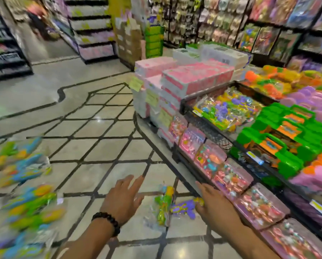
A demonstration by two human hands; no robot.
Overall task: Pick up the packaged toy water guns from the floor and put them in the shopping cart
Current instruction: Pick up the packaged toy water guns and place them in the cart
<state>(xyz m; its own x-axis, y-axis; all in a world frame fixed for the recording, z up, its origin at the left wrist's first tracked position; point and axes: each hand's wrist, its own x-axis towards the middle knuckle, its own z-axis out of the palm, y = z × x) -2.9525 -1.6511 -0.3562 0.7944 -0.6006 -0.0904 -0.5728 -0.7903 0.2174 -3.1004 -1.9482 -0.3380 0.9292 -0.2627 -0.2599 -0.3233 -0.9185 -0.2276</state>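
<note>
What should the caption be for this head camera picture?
Two open hands, left hand and right hand, reach toward packaged water guns on a shop floor.

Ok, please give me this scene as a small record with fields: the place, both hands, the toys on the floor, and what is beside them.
place: shop aisle with a tiled floor
left hand: open, fingers spread, above the floor, holds nothing
right hand: open, reaching beside the purple packaged water gun; contact cannot be told
between the hands: green and yellow packaged water gun lying on the floor
far left: pile of packaged water guns, blurred
right: display shelf with pink toy packs
shopping cart: not clearly seen
</note>
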